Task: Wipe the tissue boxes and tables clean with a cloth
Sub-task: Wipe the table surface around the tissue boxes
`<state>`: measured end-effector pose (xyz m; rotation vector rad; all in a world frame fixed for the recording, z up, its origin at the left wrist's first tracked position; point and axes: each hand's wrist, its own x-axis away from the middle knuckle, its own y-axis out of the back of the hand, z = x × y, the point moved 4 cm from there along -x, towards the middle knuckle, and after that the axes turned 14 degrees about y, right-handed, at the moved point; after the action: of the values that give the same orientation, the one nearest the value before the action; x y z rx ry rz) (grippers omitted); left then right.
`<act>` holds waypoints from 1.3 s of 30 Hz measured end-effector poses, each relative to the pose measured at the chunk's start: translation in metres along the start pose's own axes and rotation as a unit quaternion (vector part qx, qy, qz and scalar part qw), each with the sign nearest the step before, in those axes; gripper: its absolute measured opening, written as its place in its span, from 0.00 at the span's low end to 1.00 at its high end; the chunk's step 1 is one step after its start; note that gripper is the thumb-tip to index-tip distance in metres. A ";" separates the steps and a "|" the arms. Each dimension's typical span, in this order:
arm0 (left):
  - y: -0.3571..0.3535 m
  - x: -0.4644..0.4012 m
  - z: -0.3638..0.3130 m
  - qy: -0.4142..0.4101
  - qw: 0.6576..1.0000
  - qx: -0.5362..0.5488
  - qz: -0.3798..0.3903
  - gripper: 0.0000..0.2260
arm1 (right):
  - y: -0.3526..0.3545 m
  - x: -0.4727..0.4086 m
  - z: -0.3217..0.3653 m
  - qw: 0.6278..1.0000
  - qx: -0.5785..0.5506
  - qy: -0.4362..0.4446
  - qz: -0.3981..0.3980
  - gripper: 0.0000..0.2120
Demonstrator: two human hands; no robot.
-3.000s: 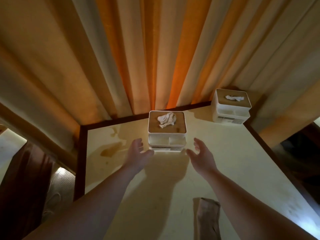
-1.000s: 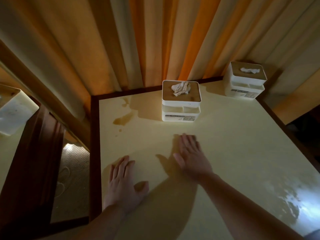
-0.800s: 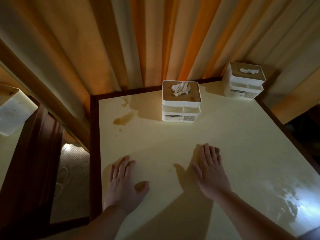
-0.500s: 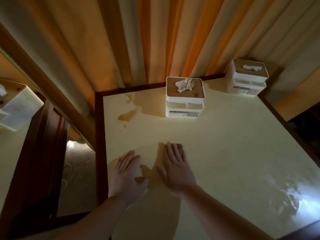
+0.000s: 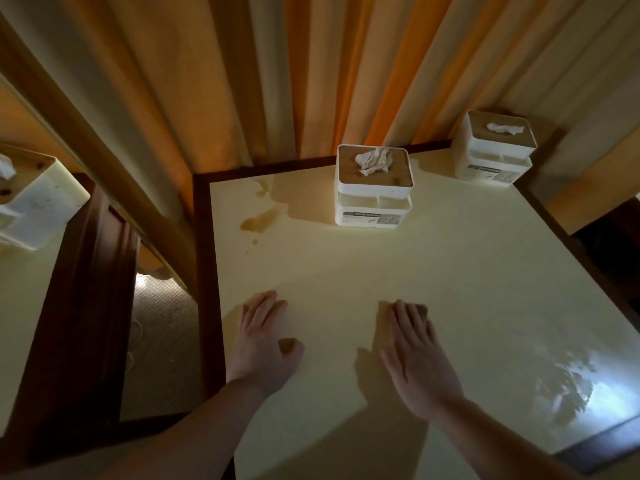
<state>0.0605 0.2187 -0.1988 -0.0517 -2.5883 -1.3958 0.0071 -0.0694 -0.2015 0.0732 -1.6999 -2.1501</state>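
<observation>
1. The left hand (image 5: 262, 344) lies flat on the cream table (image 5: 398, 271) near its left edge, fingers straight, holding nothing.
2. The right hand (image 5: 417, 358) presses flat on a brown cloth (image 5: 420, 310); only a sliver of the cloth shows past the fingertips, the rest hidden under the palm.
3. A white tissue box (image 5: 374, 190) with a wooden lid stands at the table's far edge, a crumpled tissue poking out.
4. A second tissue box (image 5: 493, 148) sits at the far right corner.
5. A third tissue box (image 5: 31, 199), cut off by the frame, rests on the neighbouring table at left.
6. A brownish wet patch (image 5: 259, 221) lies left of the middle box.
7. Striped curtains (image 5: 277, 74) hang behind.
</observation>
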 end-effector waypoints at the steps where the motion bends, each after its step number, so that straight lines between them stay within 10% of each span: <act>1: -0.001 0.000 0.001 0.000 1.000 0.000 -0.004 0.33 | -0.007 0.005 0.017 1.000 -0.013 0.004 -0.003 0.38; 12: 0.005 -0.005 0.006 0.016 0.999 0.030 -0.011 0.25 | 0.002 -0.126 0.102 0.994 -0.044 0.099 0.016 0.40; 29: 0.048 -0.091 0.048 0.130 0.984 -0.106 -0.064 0.47 | 0.013 -0.155 0.065 0.997 -0.041 0.056 -0.017 0.32; 39: 0.055 -0.092 0.050 0.150 0.986 0.038 -0.068 0.28 | 0.013 -0.199 0.110 0.986 -0.033 0.162 0.001 0.32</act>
<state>0.1492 0.2966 -0.1975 0.3272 -2.4260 -1.2349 0.1628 0.0964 -0.2004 0.3799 -1.4408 -2.0573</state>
